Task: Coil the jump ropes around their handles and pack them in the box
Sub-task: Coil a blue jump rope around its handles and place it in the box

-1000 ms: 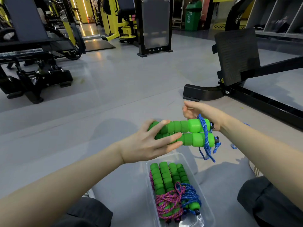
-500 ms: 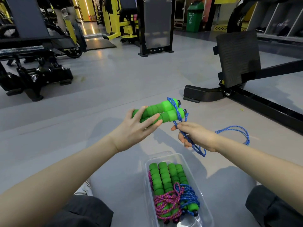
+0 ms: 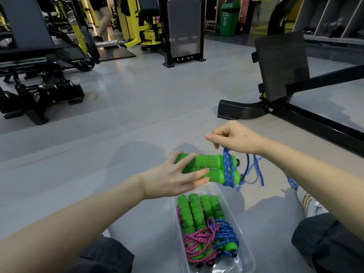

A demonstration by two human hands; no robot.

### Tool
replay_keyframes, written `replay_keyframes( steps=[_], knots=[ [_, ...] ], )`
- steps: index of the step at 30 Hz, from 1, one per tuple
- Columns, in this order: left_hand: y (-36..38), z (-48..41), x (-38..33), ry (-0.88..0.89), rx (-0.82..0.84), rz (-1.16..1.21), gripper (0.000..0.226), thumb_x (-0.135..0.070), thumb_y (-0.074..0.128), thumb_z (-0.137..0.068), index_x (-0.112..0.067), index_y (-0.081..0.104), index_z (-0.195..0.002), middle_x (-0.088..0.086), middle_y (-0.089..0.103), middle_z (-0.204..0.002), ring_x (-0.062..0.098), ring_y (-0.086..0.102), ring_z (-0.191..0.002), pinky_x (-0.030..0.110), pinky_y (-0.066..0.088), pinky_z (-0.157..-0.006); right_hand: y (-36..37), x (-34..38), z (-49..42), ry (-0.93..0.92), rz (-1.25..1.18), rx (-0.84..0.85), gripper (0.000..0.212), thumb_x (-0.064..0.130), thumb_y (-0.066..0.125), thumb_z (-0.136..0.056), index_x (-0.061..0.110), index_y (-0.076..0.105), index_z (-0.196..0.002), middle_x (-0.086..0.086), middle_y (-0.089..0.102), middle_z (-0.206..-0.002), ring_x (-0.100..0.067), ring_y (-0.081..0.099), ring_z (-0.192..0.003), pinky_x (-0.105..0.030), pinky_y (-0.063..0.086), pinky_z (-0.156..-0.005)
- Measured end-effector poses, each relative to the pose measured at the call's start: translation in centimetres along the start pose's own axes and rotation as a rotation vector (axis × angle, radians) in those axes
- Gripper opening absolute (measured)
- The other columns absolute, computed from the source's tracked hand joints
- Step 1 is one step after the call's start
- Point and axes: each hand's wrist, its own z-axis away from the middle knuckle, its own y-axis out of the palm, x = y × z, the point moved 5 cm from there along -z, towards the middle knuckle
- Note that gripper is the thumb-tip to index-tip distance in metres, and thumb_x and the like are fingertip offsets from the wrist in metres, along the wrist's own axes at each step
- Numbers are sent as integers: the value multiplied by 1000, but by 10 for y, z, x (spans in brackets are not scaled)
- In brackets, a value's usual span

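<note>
The left hand (image 3: 173, 177) holds two green handles (image 3: 208, 168) side by side, fingers spread over their left ends, thumb hidden beneath. The handles lie level, just above the far end of the box (image 3: 244, 251). A few turns of blue rope (image 3: 228, 167) sit around their right ends, at 3 o'clock from the left hand. The right hand (image 3: 236, 137), at 1 o'clock from the handles, pinches the rope between thumb and fingers, the strand running down to the wraps. Loose rope hangs and trails toward 4 o'clock, to a shoe (image 3: 307, 201). In the clear box at 6 o'clock lie two coiled sets: four green handles together, one bound in pink rope (image 3: 199, 243), one in blue
</note>
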Motion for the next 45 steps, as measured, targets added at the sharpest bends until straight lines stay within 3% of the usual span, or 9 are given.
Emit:
replay_keyframes(
  steps=[7, 12, 15, 19, 23, 27, 35, 41, 45],
  knots=[
    [-22, -26, 6, -58, -198, 50, 34, -15, 51, -98, -14, 47, -132, 5, 47, -135, 45, 53, -114, 49, 47, -78, -1, -34, 2, 276, -621, 45, 43, 32, 47, -94, 16, 56, -55, 4, 41, -45, -11, 31, -42, -20, 21, -39],
    [-31, -34, 19, -81, -215, 16, 35, -14, 51, -98, -14, 48, -133, 6, 49, -135, 45, 55, -112, 49, 47, -79, 13, -44, 8, 445, -1254, 105, 30, 33, 52, -80, 15, 51, -56, 4, 43, -52, -8, 40, -40, -18, 41, -43],
    [-35, -36, 33, -157, -215, -17, 33, -12, 47, -99, -14, 48, -132, 7, 56, -133, 46, 56, -110, 47, 48, -78, 15, -69, 18, 671, -1076, -174, 41, 18, 53, -91, 10, 54, -51, -10, 63, -62, -17, 44, -40, -17, 39, -34],
    [-28, -29, 47, -242, -181, -84, 32, -10, 41, -100, -13, 47, -131, 6, 51, -135, 46, 56, -108, 45, 46, -77, 39, -44, 9, 292, -1328, 141, 27, 24, 59, -80, 23, 53, -53, 5, 35, -47, -5, 22, -38, -21, 28, -48],
    [-13, -14, 49, -277, -90, -103, 36, -5, 36, -99, -12, 48, -132, 7, 49, -136, 47, 56, -108, 46, 47, -77, 65, -44, 6, 422, -1193, 27, 38, 14, 25, -99, 14, 45, -67, 4, 34, -47, -4, 22, -33, -21, 27, -47],
    [-4, 1, 58, -308, 17, -144, 38, -4, 31, -97, -12, 48, -131, 9, 57, -131, 47, 56, -107, 46, 48, -76, 71, -40, 4, 496, -1011, -43, 31, 15, 28, -98, 10, 48, -75, 3, 33, -42, -8, 19, -32, -21, 27, -41],
    [9, 33, 55, -213, 210, -155, 49, 2, 16, -95, -7, 48, -130, 12, 56, -126, 49, 56, -104, 50, 48, -71, 47, -14, 5, 429, -365, 291, 32, 25, 36, -100, 11, 55, -78, 4, 29, -43, -10, 22, -35, -24, 36, -49],
    [8, 33, 23, -44, 170, -78, 42, -2, 32, -96, -10, 51, -132, 9, 56, -131, 48, 55, -108, 52, 49, -76, 8, -4, -4, 103, -5, -63, 50, 29, 53, -94, 14, 38, -48, 8, 25, -42, -7, 25, -39, -18, 21, -44],
    [-3, 6, -5, 17, 39, 21, 35, -11, 39, -101, -13, 50, -134, 5, 54, -135, 45, 52, -114, 52, 46, -81, 6, -5, -3, 49, -109, -62, 45, 28, 55, -93, 6, 56, -54, -1, 34, -42, -6, 28, -36, -11, 25, -42]
  ],
)
